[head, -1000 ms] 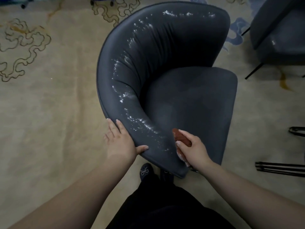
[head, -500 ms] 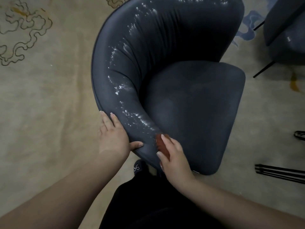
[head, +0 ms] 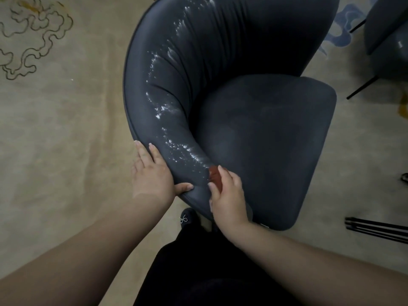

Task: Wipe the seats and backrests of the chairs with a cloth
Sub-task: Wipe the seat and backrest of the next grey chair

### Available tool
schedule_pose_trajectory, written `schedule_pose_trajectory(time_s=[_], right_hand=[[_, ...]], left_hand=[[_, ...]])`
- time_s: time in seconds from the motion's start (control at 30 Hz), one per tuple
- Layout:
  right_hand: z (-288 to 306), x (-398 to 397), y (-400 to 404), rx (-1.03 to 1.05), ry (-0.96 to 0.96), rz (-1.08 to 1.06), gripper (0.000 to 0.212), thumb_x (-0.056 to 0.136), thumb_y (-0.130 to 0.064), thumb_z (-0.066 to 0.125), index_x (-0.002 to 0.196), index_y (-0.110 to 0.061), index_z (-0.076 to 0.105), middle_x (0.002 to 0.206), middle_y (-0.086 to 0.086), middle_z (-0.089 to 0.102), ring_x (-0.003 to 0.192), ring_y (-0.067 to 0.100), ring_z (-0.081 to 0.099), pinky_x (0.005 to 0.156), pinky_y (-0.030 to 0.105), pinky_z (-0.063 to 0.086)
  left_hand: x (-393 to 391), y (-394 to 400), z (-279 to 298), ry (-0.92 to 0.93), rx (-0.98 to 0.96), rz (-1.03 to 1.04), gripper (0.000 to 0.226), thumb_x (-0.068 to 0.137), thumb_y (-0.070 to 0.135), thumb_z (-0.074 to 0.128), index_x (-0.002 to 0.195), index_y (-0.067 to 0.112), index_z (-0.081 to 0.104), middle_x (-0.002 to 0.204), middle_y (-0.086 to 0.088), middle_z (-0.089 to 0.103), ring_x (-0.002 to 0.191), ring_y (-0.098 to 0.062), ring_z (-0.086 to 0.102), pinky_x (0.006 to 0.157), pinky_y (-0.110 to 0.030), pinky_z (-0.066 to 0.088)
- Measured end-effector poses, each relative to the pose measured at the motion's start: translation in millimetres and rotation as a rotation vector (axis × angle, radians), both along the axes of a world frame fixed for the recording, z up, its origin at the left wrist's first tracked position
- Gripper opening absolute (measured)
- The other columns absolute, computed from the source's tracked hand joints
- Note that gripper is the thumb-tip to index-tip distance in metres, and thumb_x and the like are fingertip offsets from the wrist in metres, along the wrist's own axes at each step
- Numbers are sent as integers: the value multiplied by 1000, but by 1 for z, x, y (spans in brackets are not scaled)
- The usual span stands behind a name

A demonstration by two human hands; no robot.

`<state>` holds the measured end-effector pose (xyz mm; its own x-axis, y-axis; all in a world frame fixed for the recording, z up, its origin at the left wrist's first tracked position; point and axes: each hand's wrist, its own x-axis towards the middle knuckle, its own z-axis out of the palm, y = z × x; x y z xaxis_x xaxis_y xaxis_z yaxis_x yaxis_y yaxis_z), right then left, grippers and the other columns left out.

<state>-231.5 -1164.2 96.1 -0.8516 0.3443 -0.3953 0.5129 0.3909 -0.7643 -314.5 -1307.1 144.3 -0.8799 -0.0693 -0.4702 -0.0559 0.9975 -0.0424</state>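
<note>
A dark grey tub chair (head: 260,133) with a curved backrest stands below me. White specks run in a streak along the top of the backrest (head: 159,89). My left hand (head: 152,173) grips the backrest's outer edge near its lower end, thumb on top. My right hand (head: 227,195) holds a reddish-brown cloth (head: 214,175) pressed against the backrest's inner end, right where the white streak stops. Most of the cloth is hidden under my fingers.
Beige carpet with dark swirl patterns (head: 28,47) surrounds the chair. A second dark chair (head: 388,40) with thin black legs stands at the top right. Black metal rods (head: 375,228) lie on the floor at right. My dark shoe (head: 187,217) is under the chair's near edge.
The right hand with the cloth has slid left along the backrest's end, toward the left hand. The view has shifted so the chair sits higher and closer. The left hand keeps its grip.
</note>
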Motion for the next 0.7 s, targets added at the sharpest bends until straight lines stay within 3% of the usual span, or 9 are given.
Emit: schedule_pose_trajectory(time_s=[0.1, 0.13, 0.2, 0.27, 0.37, 0.47, 0.5, 0.6, 0.7], right_hand=[[-6, -36, 16, -116, -132, -42, 47, 99, -21, 53, 145, -14, 42, 137, 9, 37, 76, 29, 65, 69, 23, 55], [-5, -38, 16, -124, -172, -54, 48, 100, -23, 52, 146, -15, 41, 138, 9, 36, 75, 27, 65, 65, 19, 53], [-1, -20, 5, -8, -118, -32, 52, 98, -26, 54, 147, -18, 39, 143, 7, 34, 105, 30, 60, 89, 31, 52], [6, 5, -13, 146, -7, 42, 56, 95, -27, 57, 147, -21, 38, 146, 4, 34, 127, 24, 45, 109, 39, 38], [1, -11, -10, 47, -27, 14, 52, 96, -25, 57, 145, -18, 41, 141, 6, 37, 114, 35, 56, 99, 46, 47], [-13, -54, 9, -102, -155, -56, 47, 100, -25, 50, 145, -16, 41, 138, 7, 35, 80, 29, 66, 76, 23, 55], [-14, -55, 9, -106, -167, -60, 47, 100, -26, 49, 146, -17, 40, 139, 6, 34, 79, 27, 66, 75, 22, 55], [-9, -18, -8, -7, -9, 19, 56, 94, -40, 48, 146, -26, 35, 142, -4, 29, 103, 38, 62, 90, 48, 52], [-9, -5, -13, -13, 38, 40, 58, 90, -45, 46, 145, -30, 35, 140, -9, 28, 105, 38, 61, 89, 51, 52]], left_hand=[[0, 0, 1, -4, 22, 6, 147, 52, 81, 67, 150, 3, -11, 154, -26, -21, 146, -37, -1, 119, -42, 13], [0, 0, 1, -3, 22, 8, 147, 52, 81, 67, 150, 3, -11, 154, -25, -20, 146, -37, -1, 119, -42, 14], [1, 0, 0, 8, 19, 7, 148, 51, 81, 67, 150, 4, -11, 155, -25, -20, 146, -37, 0, 118, -42, 14], [1, -1, -1, 12, 21, 9, 148, 50, 82, 67, 150, 4, -11, 155, -24, -20, 146, -37, 0, 119, -42, 14], [1, -2, -3, 24, 19, 4, 149, 50, 83, 66, 150, 4, -10, 155, -25, -20, 146, -36, 1, 118, -41, 12], [0, -3, -3, 22, 20, -2, 149, 50, 83, 66, 150, 4, -11, 154, -25, -20, 146, -37, 2, 118, -41, 12], [1, -3, -3, 18, 22, -2, 148, 51, 83, 66, 150, 4, -11, 154, -25, -20, 146, -37, 3, 118, -41, 12], [2, -3, -4, 18, 30, -6, 148, 52, 83, 65, 150, 4, -12, 154, -25, -21, 146, -37, 0, 118, -41, 11], [2, -4, -5, 25, 36, -2, 147, 52, 82, 65, 150, 4, -13, 154, -25, -22, 146, -37, -1, 118, -42, 10]])
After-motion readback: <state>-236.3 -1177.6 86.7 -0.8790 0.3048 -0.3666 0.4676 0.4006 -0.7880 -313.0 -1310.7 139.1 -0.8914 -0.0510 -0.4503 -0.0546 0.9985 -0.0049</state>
